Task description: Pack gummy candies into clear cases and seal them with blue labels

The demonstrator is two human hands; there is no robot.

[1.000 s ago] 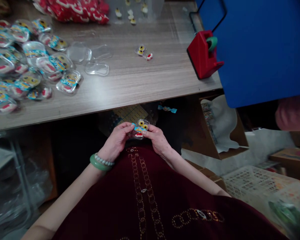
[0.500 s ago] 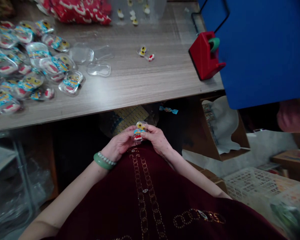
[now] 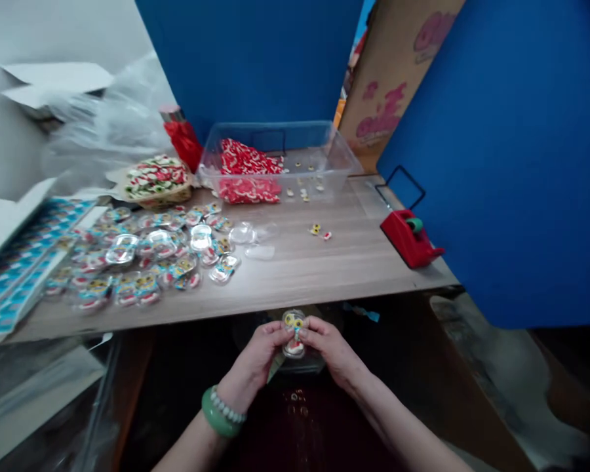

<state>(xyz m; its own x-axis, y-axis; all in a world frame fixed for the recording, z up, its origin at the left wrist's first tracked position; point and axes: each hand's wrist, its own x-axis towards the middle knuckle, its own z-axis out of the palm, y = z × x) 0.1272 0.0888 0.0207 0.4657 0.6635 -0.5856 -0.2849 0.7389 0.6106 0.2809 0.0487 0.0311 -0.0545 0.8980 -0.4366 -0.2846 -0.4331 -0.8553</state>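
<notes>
Between my two hands, just off the table's front edge, is a small clear plastic candy pack (image 3: 294, 322) with yellow eye-shaped pieces at its top, a blue label band round the middle and a red-and-white piece below. My left hand (image 3: 261, 351), with a green bangle and beads at the wrist, pinches its left side. The right side is gripped by the thumb and fingers of my right hand (image 3: 330, 347). On the table (image 3: 295, 275), several similar filled packs (image 3: 142, 285) lie in a pile at the left. Loose yellow and red pieces (image 3: 319, 231) lie farther back.
Clear empty shells (image 3: 259, 252) lie beside the pile. Behind stand a clear plastic bin (image 3: 334, 177) of red-and-white pieces and a basket (image 3: 164, 196) of mixed pieces. A red tape dispenser (image 3: 408, 242) sits near the right edge, by a blue panel (image 3: 511, 196). Blue printed sheets (image 3: 29, 249) lie far left.
The view has tilted up, bringing the bin, basket and panels into sight. Both hands still grip the pack, now nearer the table edge, with the fingers at its two sides.
</notes>
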